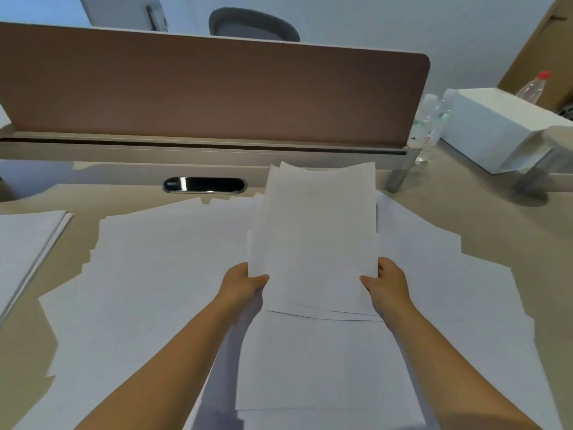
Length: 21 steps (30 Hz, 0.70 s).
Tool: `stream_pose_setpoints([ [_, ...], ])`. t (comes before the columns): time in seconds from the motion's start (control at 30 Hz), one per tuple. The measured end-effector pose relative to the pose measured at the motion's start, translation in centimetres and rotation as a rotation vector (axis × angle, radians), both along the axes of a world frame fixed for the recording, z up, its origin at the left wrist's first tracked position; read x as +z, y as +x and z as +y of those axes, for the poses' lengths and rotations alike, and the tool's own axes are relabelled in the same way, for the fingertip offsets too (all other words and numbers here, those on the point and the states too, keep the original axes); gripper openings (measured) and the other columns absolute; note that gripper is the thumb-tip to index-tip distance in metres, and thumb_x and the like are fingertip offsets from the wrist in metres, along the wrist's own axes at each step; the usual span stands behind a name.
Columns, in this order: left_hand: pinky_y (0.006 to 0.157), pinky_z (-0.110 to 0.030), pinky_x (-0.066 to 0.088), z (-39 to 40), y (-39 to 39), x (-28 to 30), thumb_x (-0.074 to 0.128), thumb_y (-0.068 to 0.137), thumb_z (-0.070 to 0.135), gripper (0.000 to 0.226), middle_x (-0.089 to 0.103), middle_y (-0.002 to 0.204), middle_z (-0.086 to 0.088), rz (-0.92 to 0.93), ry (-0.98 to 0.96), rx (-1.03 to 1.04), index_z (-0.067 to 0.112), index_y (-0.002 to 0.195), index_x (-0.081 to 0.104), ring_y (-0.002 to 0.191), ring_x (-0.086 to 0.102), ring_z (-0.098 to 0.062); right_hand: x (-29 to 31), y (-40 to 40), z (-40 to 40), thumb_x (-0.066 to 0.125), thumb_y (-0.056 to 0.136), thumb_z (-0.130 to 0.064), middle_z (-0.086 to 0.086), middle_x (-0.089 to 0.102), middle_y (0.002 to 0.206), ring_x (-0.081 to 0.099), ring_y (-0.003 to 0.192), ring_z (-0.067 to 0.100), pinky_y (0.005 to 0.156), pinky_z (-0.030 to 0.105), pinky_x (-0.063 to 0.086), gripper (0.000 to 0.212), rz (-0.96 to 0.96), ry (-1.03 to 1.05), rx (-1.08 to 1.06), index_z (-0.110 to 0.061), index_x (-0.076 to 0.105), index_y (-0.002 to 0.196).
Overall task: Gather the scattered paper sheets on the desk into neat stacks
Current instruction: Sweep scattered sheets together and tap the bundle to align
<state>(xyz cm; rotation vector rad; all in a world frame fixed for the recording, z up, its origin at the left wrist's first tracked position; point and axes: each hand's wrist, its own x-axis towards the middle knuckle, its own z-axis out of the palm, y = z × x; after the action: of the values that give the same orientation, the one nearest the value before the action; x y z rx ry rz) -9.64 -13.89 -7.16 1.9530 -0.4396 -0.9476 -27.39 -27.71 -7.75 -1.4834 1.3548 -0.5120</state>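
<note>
Held bundle: you've got a bundle of sheets [313,240] up off the desk, dead centre in front of you; long axis runs straight away from you toward the divider, short edges near and far; the far edge is ragged, a few sheets poke out unevenly, so it isn't squared up.

Left hand: your left hand [245,282] grips the bundle's left edge near the bottom corner; thumb on top of the paper, fingers tucked under where you can't see them.

Right hand: your right hand [384,283] does the same on the right edge, thumb lying over the top sheet; both hands sit at about the same height, so the bundle is held level side to side.

Loose sheets: loose sheets [161,274] cover most of the desk [496,225] under and around the bundle, overlapping at all angles; more spread off to the right.

Left stack: a tidier stack [28,240] sits at the left edge, apart from the mess, angled a bit.

Further back: brown divider [214,91] across the far side; black cable slot [204,185] just below it; white box [499,128] and clear bottles [432,125] off to the right.
</note>
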Motion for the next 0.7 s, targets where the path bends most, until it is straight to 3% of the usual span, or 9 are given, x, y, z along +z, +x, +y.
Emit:
stream_pose_setpoints([
  [0.1, 0.062, -0.025, 0.040, -2.4, -2.4, -1.2, 0.056, 0.086, 0.007, 0.006, 0.058, 0.087, -0.008, -0.073, 0.051, 0.064, 0.007, 0.091, 0.053, 0.078, 0.052, -0.022, -1.0, -2.3, -2.6, 0.054, 0.083, 0.004, 0.007, 0.062, 0.093, 0.059, 0.085, 0.024, 0.081, 0.036, 0.050, 0.030, 0.007, 0.018, 0.029, 0.001, 0.056, 0.113],
  [0.17, 0.075, -0.031, 0.044, -3.3, -3.4, -2.3, 0.060, 0.085, 0.015, 0.028, 0.060, 0.109, -0.012, -0.268, 0.168, 0.089, 0.008, 0.112, 0.054, 0.095, 0.056, -0.026, -1.3, -3.6, -4.0, 0.054, 0.087, -0.005, 0.004, 0.060, 0.098, 0.059, 0.094, 0.024, 0.081, 0.031, 0.046, 0.038, 0.065, 0.012, 0.091, -0.001, 0.050, 0.125],
  [0.23, 0.097, -0.038, 0.040, -3.2, -3.7, -3.4, 0.059, 0.087, 0.030, 0.054, 0.050, 0.133, -0.014, -0.518, 0.346, 0.077, 0.006, 0.133, 0.043, 0.125, 0.045, -0.030, -2.2, -5.0, -5.4, 0.051, 0.092, -0.018, 0.009, 0.046, 0.135, 0.042, 0.129, 0.027, 0.103, 0.032, 0.036, 0.054, 0.204, -0.043, 0.163, -0.005, 0.032, 0.141],
  [0.3, 0.112, -0.043, 0.024, -2.7, -3.8, -4.3, 0.050, 0.089, 0.046, 0.071, 0.029, 0.151, -0.013, -0.633, 0.515, 0.019, 0.007, 0.144, 0.026, 0.142, 0.020, -0.031, -3.1, -6.4, -6.8, 0.047, 0.094, -0.031, 0.011, 0.015, 0.156, 0.014, 0.145, 0.026, 0.116, 0.036, 0.015, 0.067, 0.431, -0.147, 0.248, -0.007, 0.013, 0.147],
  [0.37, 0.117, -0.047, 0.008, -2.0, -4.0, -5.1, 0.039, 0.091, 0.054, 0.079, 0.007, 0.158, -0.010, -0.600, 0.614, -0.026, 0.009, 0.148, 0.008, 0.146, 0.001, -0.032, -4.3, -7.4, -7.7, 0.039, 0.094, -0.043, 0.010, -0.003, 0.158, -0.004, 0.146, 0.025, 0.118, 0.040, 0.000, 0.075, 0.654, -0.190, 0.351, -0.009, 0.000, 0.148],
  [0.43, 0.117, -0.047, 0.003, -1.7, -4.2, -5.6, 0.034, 0.092, 0.056, 0.080, -0.002, 0.158, -0.008, -0.561, 0.643, -0.054, 0.012, 0.149, -0.001, 0.146, -0.006, -0.031, -5.1, -7.9, -7.8, 0.033, 0.094, -0.050, 0.008, -0.012, 0.157, -0.012, 0.145, 0.023, 0.116, 0.044, -0.008, 0.079, 0.730, -0.166, 0.429, -0.009, -0.008, 0.148],
  [0.7, 0.117, -0.046, 0.004, -4.1, -8.2, -5.4, 0.032, 0.090, 0.059, 0.082, -0.005, 0.159, -0.004, -0.538, 0.606, -0.158, 0.016, 0.149, -0.005, 0.146, -0.006, -0.028, -5.2, -7.2, -6.1, 0.027, 0.096, -0.049, 0.003, -0.012, 0.158, -0.014, 0.145, 0.018, 0.115, 0.043, -0.015, 0.074, 0.684, -0.228, 0.622, -0.012, -0.010, 0.148],
])
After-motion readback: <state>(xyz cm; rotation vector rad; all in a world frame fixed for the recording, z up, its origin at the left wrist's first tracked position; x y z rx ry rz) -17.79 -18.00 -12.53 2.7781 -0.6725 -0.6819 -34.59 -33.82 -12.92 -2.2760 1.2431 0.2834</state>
